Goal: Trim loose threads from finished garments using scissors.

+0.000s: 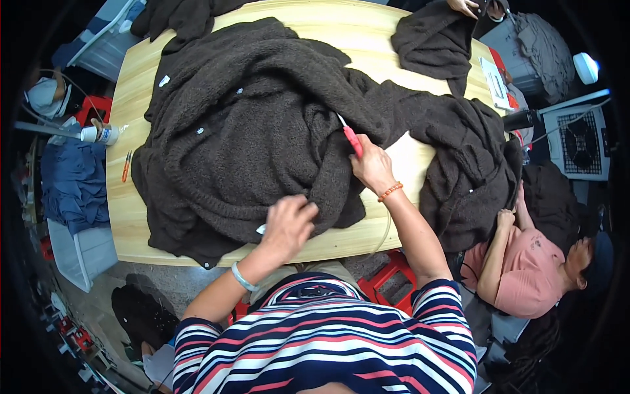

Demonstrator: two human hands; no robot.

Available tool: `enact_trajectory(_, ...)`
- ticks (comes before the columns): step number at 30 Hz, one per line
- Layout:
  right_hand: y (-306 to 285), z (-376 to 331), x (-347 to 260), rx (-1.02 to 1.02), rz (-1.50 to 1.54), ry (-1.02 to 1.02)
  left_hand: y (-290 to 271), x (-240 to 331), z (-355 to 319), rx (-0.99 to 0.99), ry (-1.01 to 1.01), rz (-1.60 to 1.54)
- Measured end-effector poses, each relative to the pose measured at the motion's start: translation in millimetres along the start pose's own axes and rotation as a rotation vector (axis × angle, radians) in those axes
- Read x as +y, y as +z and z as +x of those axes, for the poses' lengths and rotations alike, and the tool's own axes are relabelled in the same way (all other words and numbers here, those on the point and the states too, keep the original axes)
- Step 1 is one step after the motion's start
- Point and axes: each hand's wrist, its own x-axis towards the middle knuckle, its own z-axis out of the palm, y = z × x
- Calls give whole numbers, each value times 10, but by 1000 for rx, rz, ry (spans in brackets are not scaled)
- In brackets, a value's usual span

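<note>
A large dark brown fleecy garment [256, 144] lies bunched on the wooden table in front of me, with a few small white tags on it. My right hand [374, 167] is closed around a red-handled tool [353, 140] with a thin pale tip. That tip points up and left, over the garment's right part. My left hand [289, 226] is over the garment's near edge, its fingers bent and smeared by motion. Beside its wrist side shows a small white tag [261, 229].
Orange-handled snips [126, 166] lie on the table's left part. Another brown garment [469, 171] covers the right side, where a person in pink [531, 272] works. At the far right, another person's hand [463, 6] touches brown cloth. A red stool [390, 282] stands under the near edge.
</note>
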Motion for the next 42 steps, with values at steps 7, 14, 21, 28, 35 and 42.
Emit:
enact_trajectory(7,-473,-840,534,58,166,109,301,-382,53,-129,-219,1)
enact_trajectory(14,-131,-1718,913,-61,258,338,-688,-174,220,269,-350,-629)
enact_trajectory(21,-371,-1347,307,104,428,-79,-1981,-871,-218,983,-277,-503)
enact_trajectory(28,-631,-925,-245,-67,201,-300,-1314,-896,-387,687,-340,654)
enact_trajectory(35,-536,-783,-421,-182,172,-407,-262,-461,187,281,-146,395)
enact_trajectory(42,-727,-698,-596,-338,-73,-415,-114,-858,184,141,-129,416)
